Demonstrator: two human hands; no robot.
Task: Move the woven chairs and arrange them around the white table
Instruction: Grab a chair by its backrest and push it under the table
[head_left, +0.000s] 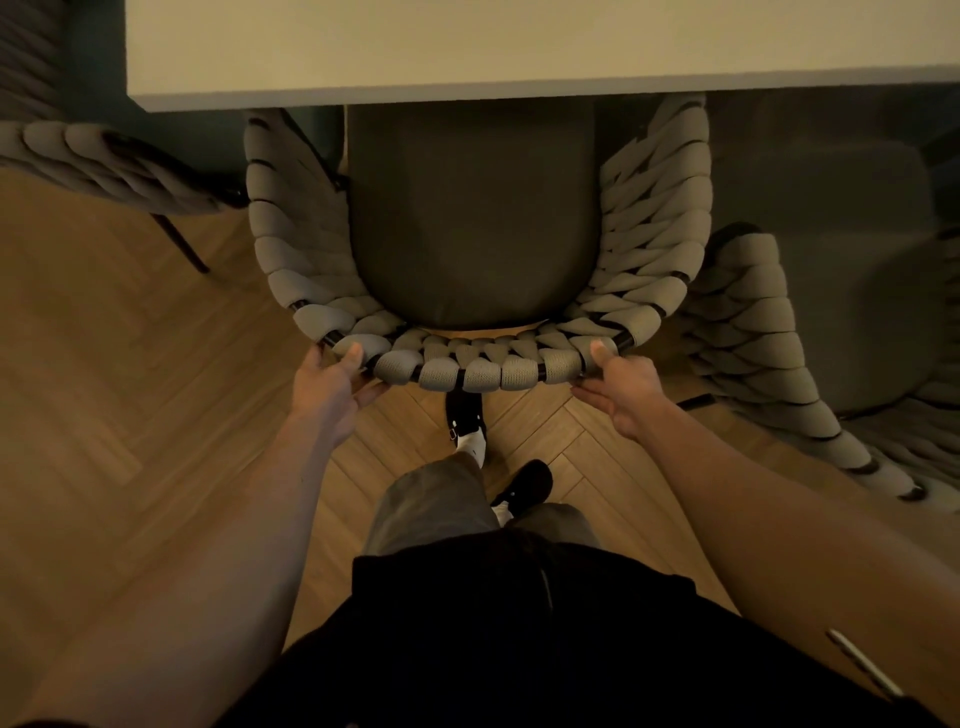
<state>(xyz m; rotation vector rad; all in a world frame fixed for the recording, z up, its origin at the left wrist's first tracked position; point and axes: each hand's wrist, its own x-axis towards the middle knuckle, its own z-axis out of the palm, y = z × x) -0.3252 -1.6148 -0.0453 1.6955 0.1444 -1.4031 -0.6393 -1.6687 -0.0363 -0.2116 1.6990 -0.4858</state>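
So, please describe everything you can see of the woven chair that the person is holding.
The woven chair has a curved back and sides of thick grey-beige padded cord wound round a dark frame, which shows between the wraps. Its seat is a dark smooth cushion, rounded at the rear. The chair stands upright on the wooden floor, facing the white table, with its front tucked under the tabletop's edge. The left hand and the right hand grip the back rail, thumbs on top.

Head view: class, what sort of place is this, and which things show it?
Probably a home dining area. A white table has woven chairs drawn up to it, the middle chair held by both hands, left hand, right hand, over a herringbone wood floor.
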